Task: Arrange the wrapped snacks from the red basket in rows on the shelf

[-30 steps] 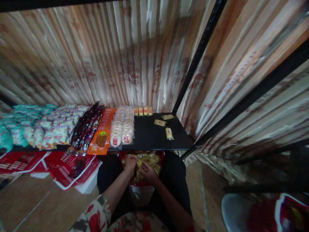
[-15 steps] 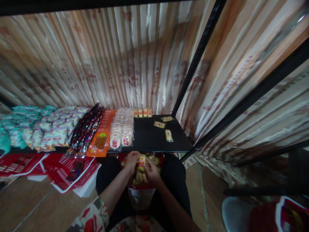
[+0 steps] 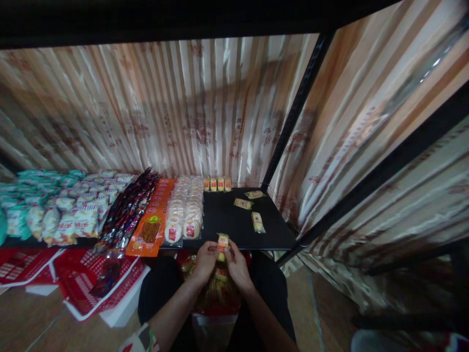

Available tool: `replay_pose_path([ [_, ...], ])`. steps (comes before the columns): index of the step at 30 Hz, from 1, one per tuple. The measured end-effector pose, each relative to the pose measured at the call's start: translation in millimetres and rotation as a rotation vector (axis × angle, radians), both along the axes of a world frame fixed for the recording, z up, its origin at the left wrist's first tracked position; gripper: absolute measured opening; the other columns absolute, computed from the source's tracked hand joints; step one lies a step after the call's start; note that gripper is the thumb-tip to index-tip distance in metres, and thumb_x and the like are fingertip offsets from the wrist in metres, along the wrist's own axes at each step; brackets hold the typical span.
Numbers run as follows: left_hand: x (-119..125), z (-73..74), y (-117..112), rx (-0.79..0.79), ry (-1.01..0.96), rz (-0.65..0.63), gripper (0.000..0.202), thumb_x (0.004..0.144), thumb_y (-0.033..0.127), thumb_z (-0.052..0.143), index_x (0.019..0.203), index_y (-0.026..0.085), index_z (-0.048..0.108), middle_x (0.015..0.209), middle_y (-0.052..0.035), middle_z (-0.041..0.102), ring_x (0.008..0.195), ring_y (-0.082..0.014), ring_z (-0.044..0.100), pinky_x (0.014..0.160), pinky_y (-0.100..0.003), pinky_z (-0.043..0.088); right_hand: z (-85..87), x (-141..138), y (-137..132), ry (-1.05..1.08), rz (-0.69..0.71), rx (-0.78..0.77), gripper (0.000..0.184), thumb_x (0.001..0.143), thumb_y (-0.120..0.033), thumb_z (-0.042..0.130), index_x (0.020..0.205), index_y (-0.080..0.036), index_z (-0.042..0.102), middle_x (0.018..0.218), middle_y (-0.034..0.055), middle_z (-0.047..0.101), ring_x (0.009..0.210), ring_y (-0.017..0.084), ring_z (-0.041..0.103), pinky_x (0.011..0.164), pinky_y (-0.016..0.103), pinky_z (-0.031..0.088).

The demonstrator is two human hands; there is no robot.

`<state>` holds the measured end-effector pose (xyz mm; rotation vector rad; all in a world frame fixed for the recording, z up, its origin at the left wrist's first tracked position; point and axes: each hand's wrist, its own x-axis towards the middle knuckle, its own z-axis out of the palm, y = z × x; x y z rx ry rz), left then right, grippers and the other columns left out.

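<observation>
Both hands pinch one small yellow snack packet [image 3: 222, 242] just in front of the edge of the black shelf [image 3: 234, 225]. My left hand [image 3: 205, 261] grips its left side and my right hand [image 3: 237, 264] its right side. Below them, a red bag of similar yellow packets [image 3: 216, 293] rests on my lap. A row of small yellow packets [image 3: 217, 184] stands at the back of the shelf. Three loose packets [image 3: 257, 222] lie flat on its right part.
Rows of round white cakes [image 3: 183, 215], orange packs [image 3: 151, 222], dark packs [image 3: 128, 210] and white-and-teal bags [image 3: 62, 210] fill the shelf to the left. Red baskets [image 3: 80, 288] sit on the floor below. A black post [image 3: 293, 117] and striped curtain stand behind.
Both hands rose out of the bag on my lap with one yellow packet and brought it up to the shelf edge. The view tilted upward slightly.
</observation>
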<state>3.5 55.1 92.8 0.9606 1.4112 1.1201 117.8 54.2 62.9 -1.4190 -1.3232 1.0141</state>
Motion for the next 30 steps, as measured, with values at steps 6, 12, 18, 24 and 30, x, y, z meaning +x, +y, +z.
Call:
replay_pose_path([
  [6,1,-1.4,16,0.086,0.402,-0.059,0.019,0.074,0.016,0.047,0.087,0.014,0.06,0.086,-0.0059,0.064,0.078,-0.0134,0.058,0.075,-0.023,0.043,3.8,-1,28,-0.015,-0.024,0.002,0.044,0.078,-0.041,0.043,0.114,-0.017,0.054,0.097,0.0077,0.066,0.084,0.019,0.063,0.078,0.031,0.048],
  [12,5,6.5,36,0.058,0.62,-0.065,0.026,0.075,0.016,0.043,0.095,0.015,0.061,0.094,-0.0079,0.063,0.089,-0.0156,0.056,0.083,-0.024,0.039,5.4,-3,54,-0.174,-0.064,0.087,0.041,0.079,-0.038,0.042,0.111,-0.017,0.057,0.1,0.0095,0.062,0.086,0.018,0.061,0.075,0.029,0.049],
  [18,12,8.8,57,-0.022,0.558,-0.054,0.032,0.077,0.015,0.042,0.104,0.013,0.057,0.103,-0.0099,0.06,0.094,-0.0148,0.055,0.085,-0.023,0.038,9.8,-2,73,-0.425,-0.091,0.103,0.039,0.08,-0.033,0.042,0.114,-0.021,0.057,0.09,0.0065,0.064,0.082,0.019,0.06,0.077,0.03,0.046],
  [24,17,7.0,80,-0.028,0.498,-0.003,0.03,0.078,0.018,0.043,0.103,0.014,0.058,0.103,-0.0106,0.061,0.096,-0.0164,0.056,0.086,-0.024,0.039,7.3,-5,95,-0.456,-0.093,0.127,0.039,0.08,-0.031,0.041,0.115,-0.02,0.056,0.092,0.007,0.064,0.085,0.019,0.06,0.078,0.031,0.046],
  [30,21,8.1,99,-0.06,0.494,0.047,0.039,0.075,0.013,0.045,0.112,0.008,0.053,0.112,-0.0148,0.056,0.101,-0.0171,0.054,0.088,-0.022,0.039,-4.2,-12,114,-0.323,-0.078,0.109,0.05,0.07,-0.019,0.046,0.12,-0.021,0.047,0.1,0.0053,0.063,0.087,0.018,0.061,0.075,0.03,0.048],
])
